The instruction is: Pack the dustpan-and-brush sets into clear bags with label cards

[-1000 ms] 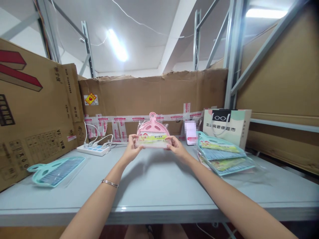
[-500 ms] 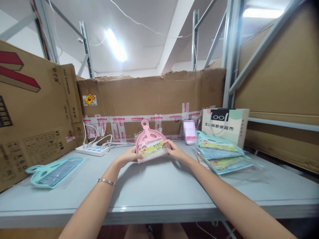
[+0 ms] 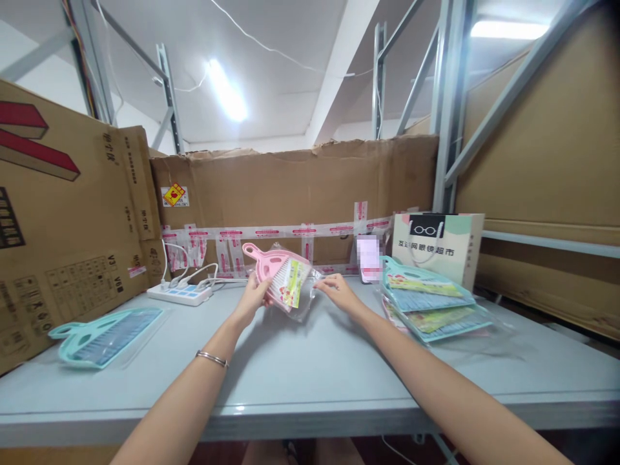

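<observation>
Grey worktop [image 3: 314, 371]; held above it, pink dustpan set [image 3: 279, 276], now rotated to a slant, handle up-left. Left hand [image 3: 256, 297] grips its near-left side. Right hand [image 3: 339, 292] has left the set's side, pinching the clear wrapper edge [image 3: 312, 285]. Judgement: wrapper now being handled.

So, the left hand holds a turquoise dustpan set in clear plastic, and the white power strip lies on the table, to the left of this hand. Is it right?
Not quite: the head view shows that the left hand holds a pink dustpan set in clear plastic. The white power strip does lie on the table, left of this hand.
</observation>
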{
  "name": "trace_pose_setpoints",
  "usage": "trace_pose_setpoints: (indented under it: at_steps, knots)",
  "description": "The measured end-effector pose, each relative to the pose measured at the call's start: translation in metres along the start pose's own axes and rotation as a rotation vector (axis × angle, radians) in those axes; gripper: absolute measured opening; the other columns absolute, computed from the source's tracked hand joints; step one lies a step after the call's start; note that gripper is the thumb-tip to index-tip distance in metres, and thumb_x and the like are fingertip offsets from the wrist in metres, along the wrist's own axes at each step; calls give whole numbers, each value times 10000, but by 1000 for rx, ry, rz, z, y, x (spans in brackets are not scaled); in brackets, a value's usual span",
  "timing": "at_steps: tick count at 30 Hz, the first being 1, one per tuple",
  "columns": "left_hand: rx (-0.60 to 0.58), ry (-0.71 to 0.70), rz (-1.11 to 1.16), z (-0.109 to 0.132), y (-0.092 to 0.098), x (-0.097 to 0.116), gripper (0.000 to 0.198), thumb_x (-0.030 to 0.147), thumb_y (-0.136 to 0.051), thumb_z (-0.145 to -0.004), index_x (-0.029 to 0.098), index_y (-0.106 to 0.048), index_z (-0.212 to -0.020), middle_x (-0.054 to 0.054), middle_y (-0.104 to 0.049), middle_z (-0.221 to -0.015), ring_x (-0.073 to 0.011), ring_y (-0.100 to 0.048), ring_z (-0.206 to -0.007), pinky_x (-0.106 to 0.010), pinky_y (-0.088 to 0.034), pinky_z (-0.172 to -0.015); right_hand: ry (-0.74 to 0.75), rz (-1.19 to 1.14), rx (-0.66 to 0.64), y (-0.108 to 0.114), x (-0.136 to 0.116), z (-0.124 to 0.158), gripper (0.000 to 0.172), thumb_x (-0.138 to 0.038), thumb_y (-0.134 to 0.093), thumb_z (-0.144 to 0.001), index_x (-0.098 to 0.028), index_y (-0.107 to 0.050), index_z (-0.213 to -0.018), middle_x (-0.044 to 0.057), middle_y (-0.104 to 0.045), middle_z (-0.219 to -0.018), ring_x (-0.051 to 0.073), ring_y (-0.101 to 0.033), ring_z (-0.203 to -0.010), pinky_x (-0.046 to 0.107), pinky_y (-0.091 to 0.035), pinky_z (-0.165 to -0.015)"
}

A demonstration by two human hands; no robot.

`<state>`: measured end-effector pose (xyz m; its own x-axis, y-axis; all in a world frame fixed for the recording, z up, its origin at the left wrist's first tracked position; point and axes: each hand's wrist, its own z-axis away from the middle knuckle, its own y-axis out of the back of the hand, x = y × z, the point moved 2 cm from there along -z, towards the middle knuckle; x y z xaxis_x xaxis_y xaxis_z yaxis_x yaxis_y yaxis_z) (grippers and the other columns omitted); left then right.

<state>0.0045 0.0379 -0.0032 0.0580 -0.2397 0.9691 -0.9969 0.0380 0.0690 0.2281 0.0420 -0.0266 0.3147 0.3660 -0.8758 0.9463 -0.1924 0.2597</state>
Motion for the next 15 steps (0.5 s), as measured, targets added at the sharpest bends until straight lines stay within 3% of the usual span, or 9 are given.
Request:
trace_pose_setpoints:
  at_steps: [2,4,7,11,15]
  knots:
    - [-87,-33,0,4,-5,2,667,465,-622,-696,228,-294,-1225,71,-559,-558,-79,-493,-367,-169,-351,-373,-88,-142,-64,-5,3,2,201,-387,-665,-648,-193,-696,-689,25,-627,-820,173,-522,-858,269,-378,-767]
    - [-134,-47,-5,5,-9,2,695,513,-603,-696,241,-275,-1244,73,-558,-560,-90,-516,-374,-175,-370,-373,-224,-293,-113,-10,7,4,230,-392,-696,-615,-172,-673,-678,10,-636,-718,134,-513,-707,236,-351,-624]
    - [-67,-95,1,2,-7,2,568,600,-552,-693,208,-424,-1084,66,-537,-522,-90,-510,-358,-170,-347,-347,-355,-474,-119,-13,11,6,248,-340,-746,-542,-157,-635,-668,-13,-620,-640,91,-448,-577,224,-282,-545]
    - [-18,-149,5,-4,-2,4,498,628,-574,-650,177,-536,-856,65,-483,-430,-85,-465,-320,-173,-288,-317,-366,-599,-83,-17,9,4,263,-313,-743,-526,-169,-604,-698,-41,-602,-596,72,-392,-514,226,-239,-528]
    - [95,-142,32,-8,6,8,425,568,-615,-647,147,-556,-635,41,-455,-361,-87,-457,-335,-186,-305,-351,-330,-630,-7,-22,3,1,257,-321,-738,-543,-181,-582,-694,-36,-636,-654,86,-474,-593,224,-282,-572]
